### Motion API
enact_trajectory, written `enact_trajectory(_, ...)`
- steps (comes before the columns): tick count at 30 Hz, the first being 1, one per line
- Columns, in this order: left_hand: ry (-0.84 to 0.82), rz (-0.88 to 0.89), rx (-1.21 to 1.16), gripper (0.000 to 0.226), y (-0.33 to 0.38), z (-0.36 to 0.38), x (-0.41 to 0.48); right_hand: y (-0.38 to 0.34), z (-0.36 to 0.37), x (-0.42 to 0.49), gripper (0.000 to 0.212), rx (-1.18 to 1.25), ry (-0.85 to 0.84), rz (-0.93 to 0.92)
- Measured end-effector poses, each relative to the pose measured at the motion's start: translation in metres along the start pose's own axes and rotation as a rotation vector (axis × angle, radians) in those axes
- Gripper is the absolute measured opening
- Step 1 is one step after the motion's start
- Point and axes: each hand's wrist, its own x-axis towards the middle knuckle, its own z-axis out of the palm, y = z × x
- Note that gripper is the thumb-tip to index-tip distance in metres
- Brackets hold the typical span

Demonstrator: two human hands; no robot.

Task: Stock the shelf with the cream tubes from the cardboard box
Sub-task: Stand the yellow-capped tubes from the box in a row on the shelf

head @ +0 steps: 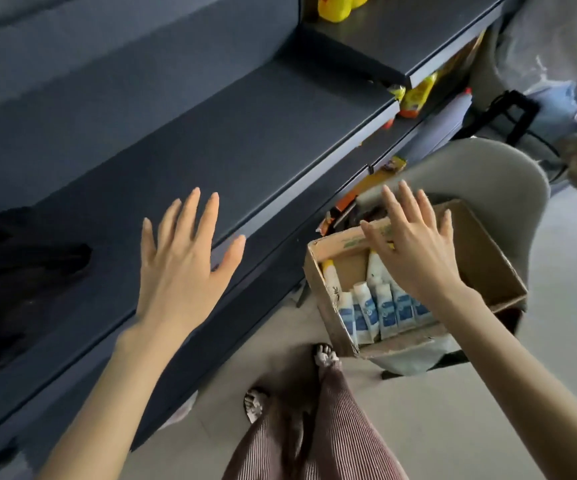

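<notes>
An open cardboard box (pixel 481 251) sits at the right, on a grey chair. Inside it, several white cream tubes with blue labels (pixel 385 310) stand in a row along the near wall, and a tube with a yellow cap (pixel 330 275) leans at the box's left side. My right hand (pixel 415 244) hovers flat over the box with its fingers spread, holding nothing. My left hand (pixel 183 268) is spread flat above the front edge of the dark blue shelf (pixel 211 140), also holding nothing. No tubes are on that shelf.
A black object (pixel 20 271) lies on the shelf at the left. Yellow bottles (pixel 335 6) stand on the higher shelf, and yellow and orange packs (pixel 415 95) fill lower shelves. Another person (pixel 557 46) stands at the upper right. My legs and sandalled feet (pixel 325 358) are below.
</notes>
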Motion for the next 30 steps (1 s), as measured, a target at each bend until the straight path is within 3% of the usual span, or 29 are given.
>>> enact_trajectory(4,-0.067,0.037,0.017,0.066,0.023,0.037,0.028,0.049,0.025,0.001,0.063,0.013,-0.019,0.104)
enact_trajectory(15,-0.273,0.144,0.008,0.074,0.086,0.150,0.083,0.157,0.096,0.010,0.063,-0.010,-0.083,0.302)
enact_trajectory(24,-0.345,0.159,-0.013,0.069,0.108,0.215,0.112,0.177,0.170,0.038,0.064,0.003,-0.218,0.285)
enact_trajectory(30,-0.382,0.132,-0.068,0.072,0.113,0.250,0.113,0.149,0.229,0.054,0.067,0.031,-0.361,0.158)
